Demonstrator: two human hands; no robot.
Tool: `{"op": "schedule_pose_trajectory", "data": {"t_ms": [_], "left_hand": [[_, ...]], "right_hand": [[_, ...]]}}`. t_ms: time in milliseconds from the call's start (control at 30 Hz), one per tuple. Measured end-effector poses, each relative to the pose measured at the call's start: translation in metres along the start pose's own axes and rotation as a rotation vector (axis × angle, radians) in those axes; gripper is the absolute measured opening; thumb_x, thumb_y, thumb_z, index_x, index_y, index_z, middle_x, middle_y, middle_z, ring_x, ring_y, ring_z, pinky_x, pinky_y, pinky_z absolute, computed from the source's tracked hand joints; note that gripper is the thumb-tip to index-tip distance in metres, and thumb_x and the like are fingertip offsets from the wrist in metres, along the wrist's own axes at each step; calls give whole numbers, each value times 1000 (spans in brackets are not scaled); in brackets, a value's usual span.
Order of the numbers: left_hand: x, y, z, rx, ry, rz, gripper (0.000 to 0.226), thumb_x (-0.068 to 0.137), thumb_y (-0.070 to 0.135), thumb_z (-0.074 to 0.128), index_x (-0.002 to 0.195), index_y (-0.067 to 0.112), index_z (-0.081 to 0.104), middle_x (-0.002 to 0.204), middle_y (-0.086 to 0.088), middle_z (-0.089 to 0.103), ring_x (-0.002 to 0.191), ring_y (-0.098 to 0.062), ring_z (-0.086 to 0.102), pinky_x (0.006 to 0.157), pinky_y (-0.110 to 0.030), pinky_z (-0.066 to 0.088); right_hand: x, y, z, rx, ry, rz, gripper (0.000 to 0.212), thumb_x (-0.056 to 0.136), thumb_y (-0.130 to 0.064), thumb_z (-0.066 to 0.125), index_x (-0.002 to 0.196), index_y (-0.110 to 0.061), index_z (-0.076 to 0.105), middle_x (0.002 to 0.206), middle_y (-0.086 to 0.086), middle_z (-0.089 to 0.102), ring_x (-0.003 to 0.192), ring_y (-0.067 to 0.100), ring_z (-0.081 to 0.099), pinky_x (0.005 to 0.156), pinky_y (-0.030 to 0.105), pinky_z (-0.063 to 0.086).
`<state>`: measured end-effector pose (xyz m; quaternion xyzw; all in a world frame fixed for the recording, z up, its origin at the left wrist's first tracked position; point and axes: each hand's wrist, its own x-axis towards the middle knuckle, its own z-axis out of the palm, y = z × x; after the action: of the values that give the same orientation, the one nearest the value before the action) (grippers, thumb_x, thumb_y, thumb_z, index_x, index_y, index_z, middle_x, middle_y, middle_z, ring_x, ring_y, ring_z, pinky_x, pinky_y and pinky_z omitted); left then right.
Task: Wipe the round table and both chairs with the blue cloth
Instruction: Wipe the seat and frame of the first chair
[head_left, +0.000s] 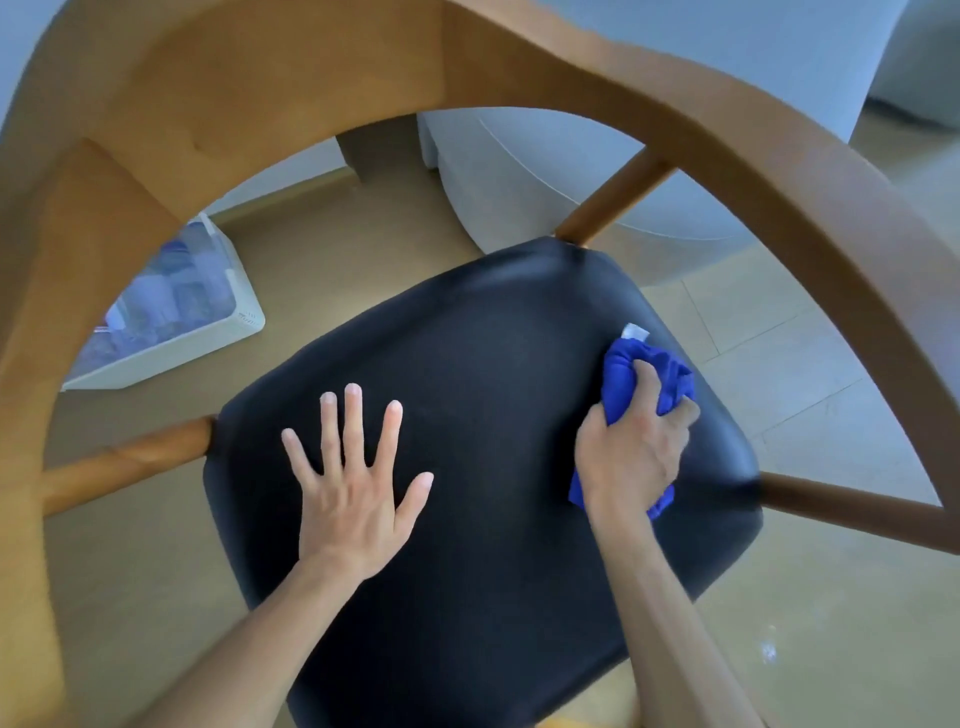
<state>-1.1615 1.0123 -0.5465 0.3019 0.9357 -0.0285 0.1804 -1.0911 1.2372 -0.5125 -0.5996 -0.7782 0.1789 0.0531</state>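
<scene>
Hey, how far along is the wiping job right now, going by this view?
In hand: the right hand grips the bunched blue cloth on the right side of the chair's black seat, while the left hand lies flat on it. Done: nothing here proves any surface is finished. Left, as far as this shows: the wooden backrest; the table and second chair are out of view.
</scene>
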Motion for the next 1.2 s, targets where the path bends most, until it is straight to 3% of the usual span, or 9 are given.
{"op": "schedule_pose_trajectory", "data": {"t_ms": [167,300,433,533,633,733,900,1100,1200], "left_hand": [[1,-2,11,1,54,12,77,92,62,12,151,15,17,159,-22,4,146,-41,3,108,-70,4],[1,-1,11,7,70,9,77,92,62,12,149,12,23,159,-22,6,146,-42,5,107,-70,3],[0,3,9,-12,92,-2,80,91,65,9,148,12,26,159,-21,8,145,-42,8,107,-69,3],[0,6,8,-33,118,-6,81,90,67,8,148,13,26,158,-21,10,145,-41,9,108,-68,2],[0,8,5,-49,123,-13,83,89,69,6,149,14,27,159,-20,8,145,-40,7,112,-57,-10],[0,6,3,-53,96,-20,85,89,69,6,149,14,28,159,-20,7,145,-40,6,110,-49,-19],[0,7,-1,-30,21,-25,85,88,69,5,151,14,22,159,-19,6,146,-39,3,109,-67,2],[0,1,-19,-3,-111,-57,79,88,67,19,152,29,-8,158,-10,-22,144,-29,-22,113,-61,-1],[-3,-4,-43,-104,-222,-47,72,93,53,36,153,29,3,159,-6,-18,146,-25,-17,117,-55,7]], "right_hand": [[-21,-53,29,-19,-27,-168,54,81,-15,58,134,-21,48,128,19,41,86,30,49,73,38,46],[-18,-52,25,-19,-27,-276,54,71,-9,68,124,-18,58,116,20,53,74,27,51,62,34,47],[-2,-46,16,-47,-155,-667,49,71,-14,69,118,-20,61,108,14,54,70,26,47,59,35,46],[30,-31,1,-67,-236,-792,47,74,-13,65,120,-22,62,106,14,53,71,28,46,60,38,44],[57,13,-20,-141,-211,-693,49,78,-14,62,125,-25,59,114,13,51,83,31,50,72,42,47],[61,66,-41,-102,-139,-395,52,81,-17,61,131,-27,54,120,11,47,98,32,52,83,42,48],[-3,131,-54,31,-136,43,56,83,-23,60,133,-40,41,132,2,36,109,31,52,86,36,45],[-119,118,-46,72,-327,95,60,79,-22,63,131,-43,42,124,-7,32,92,19,53,70,30,39],[-129,94,-60,185,-530,98,51,85,-25,60,129,-44,44,118,-10,34,77,5,52,70,28,38]]}}
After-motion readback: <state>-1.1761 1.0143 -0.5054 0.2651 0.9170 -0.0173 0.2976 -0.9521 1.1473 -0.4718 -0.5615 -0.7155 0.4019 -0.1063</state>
